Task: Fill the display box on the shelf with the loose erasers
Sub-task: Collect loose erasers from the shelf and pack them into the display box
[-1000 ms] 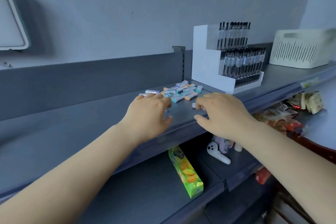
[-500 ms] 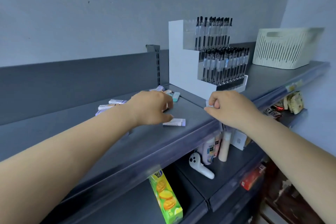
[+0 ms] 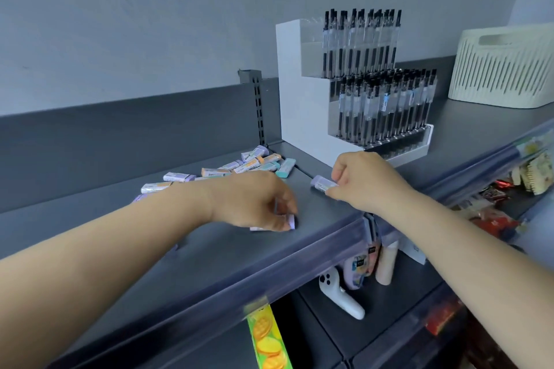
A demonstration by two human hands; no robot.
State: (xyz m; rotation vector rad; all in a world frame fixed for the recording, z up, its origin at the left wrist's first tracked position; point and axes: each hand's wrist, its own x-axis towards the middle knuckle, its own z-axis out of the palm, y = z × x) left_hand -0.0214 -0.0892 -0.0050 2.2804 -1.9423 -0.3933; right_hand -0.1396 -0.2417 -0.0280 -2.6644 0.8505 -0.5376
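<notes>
Left hand (image 3: 254, 201) curled over a pale purple eraser (image 3: 288, 222) lying on the grey shelf (image 3: 209, 249), fingers pinching it, well in front of the white pen stand (image 3: 302, 90). Right hand (image 3: 362, 180) pinches a second purple eraser (image 3: 322, 183) at its near end, just in front of the stand's base. Loose erasers (image 3: 254, 163) lie scattered left of the stand against the shelf's back; no display box for erasers can be made out.

Loose erasers (image 3: 239, 168) in purple, orange and teal sleeves lie scattered flat at mid-frame on the grey shelf (image 3: 209, 255).
</notes>
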